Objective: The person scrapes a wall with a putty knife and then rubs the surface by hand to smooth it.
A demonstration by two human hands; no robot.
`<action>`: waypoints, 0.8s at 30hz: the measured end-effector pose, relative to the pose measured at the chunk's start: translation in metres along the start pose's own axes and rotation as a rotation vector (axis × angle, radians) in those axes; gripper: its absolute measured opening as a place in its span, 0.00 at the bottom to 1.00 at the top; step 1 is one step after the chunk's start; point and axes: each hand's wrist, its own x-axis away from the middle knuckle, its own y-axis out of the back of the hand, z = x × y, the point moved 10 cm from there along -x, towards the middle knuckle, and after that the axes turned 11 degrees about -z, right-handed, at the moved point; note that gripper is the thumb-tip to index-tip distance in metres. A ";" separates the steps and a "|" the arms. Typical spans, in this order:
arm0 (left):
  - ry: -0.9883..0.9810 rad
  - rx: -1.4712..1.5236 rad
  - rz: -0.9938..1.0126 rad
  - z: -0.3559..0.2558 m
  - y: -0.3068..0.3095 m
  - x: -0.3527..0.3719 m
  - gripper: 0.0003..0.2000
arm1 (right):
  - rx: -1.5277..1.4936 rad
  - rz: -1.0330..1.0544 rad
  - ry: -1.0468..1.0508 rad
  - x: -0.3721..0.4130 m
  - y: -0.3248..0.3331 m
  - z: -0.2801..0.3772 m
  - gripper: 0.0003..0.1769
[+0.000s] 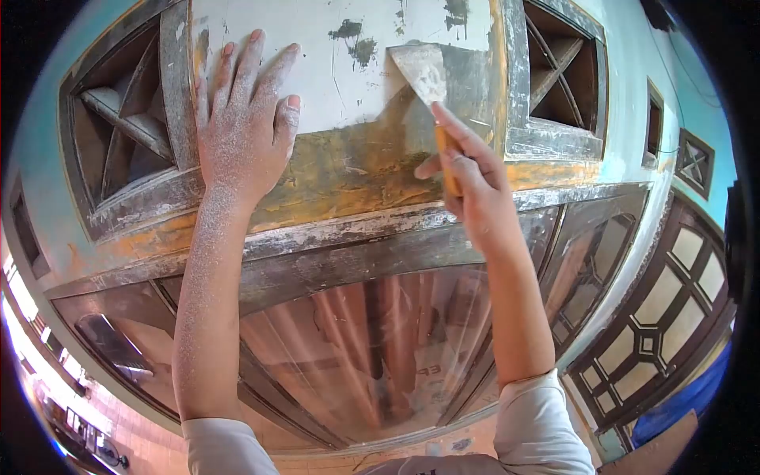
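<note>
My right hand (479, 178) is wrapped round the wooden handle of a putty knife (423, 70). The knife's wide blade, smeared with pale residue, lies against the panel at the edge between white coating and bare grey surface. My left hand (245, 131), dusted with white powder, rests flat with fingers spread on the panel's left side. White coating (321, 87) covers much of this panel, with dark scraped patches (356, 41) near the top. Below the white area runs a bare brown and yellowish strip (348, 170).
Framed vents with crossed slats flank the panel, one at left (123, 131) and one at right (558, 75). Underneath are glazed panes (372, 348) in dark frames. A patterned door (653, 317) and blue cloth (681, 404) stand lower right. The tiled floor (150, 419) shows far below.
</note>
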 end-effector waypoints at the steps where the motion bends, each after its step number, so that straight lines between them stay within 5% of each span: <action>1: 0.003 -0.002 0.005 0.000 -0.001 0.000 0.25 | 0.009 -0.037 0.063 -0.002 0.010 0.004 0.30; 8: 0.014 -0.009 0.019 -0.001 0.001 0.002 0.25 | 0.073 -0.264 0.009 -0.015 0.114 -0.014 0.21; 14: 0.011 -0.015 0.015 0.000 -0.002 0.003 0.25 | 0.605 -0.060 0.279 -0.043 0.099 0.043 0.18; 24: -0.025 -0.043 0.030 0.000 -0.003 0.002 0.26 | 0.944 0.126 0.293 -0.070 0.072 0.078 0.11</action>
